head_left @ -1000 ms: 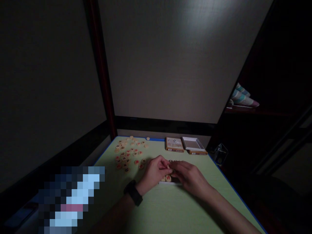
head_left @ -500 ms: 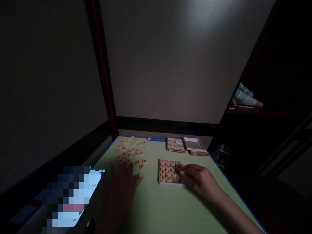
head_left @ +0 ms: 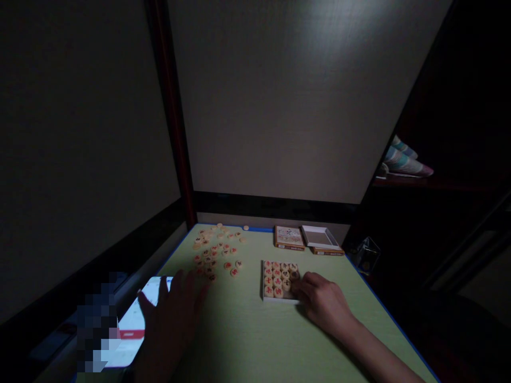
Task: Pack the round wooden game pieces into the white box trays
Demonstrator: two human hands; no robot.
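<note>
Round wooden Chinese chess pieces with red or dark characters sit in rows in a shallow white box (head_left: pixel 281 300) on the table. At the box's right side, my right hand (head_left: pixel 325 303) has its fingers closed on a Chinese chess piece (head_left: pixel 295 287), mostly covered by the fingertips. My left hand (head_left: pixel 171 314), dark in the shade, is held with spread fingers over the left of the table. It partly covers a lit phone screen (head_left: pixel 130 343). Just beyond its fingertips lie several loose Chinese chess pieces (head_left: pixel 214 254), scattered, some with blank sides up.
Along the table's back stand a printed box (head_left: pixel 289 238) and an upturned white-lined lid or tray (head_left: pixel 320 237) resting on another box. The green table (head_left: pixel 243 340) has a blue edge against the wall. A clear container (head_left: pixel 367 254) stands beyond its right edge.
My left hand has moved left, away from the loose pieces and over the phone. My right hand has lowered the piece into the right part of the white box.
</note>
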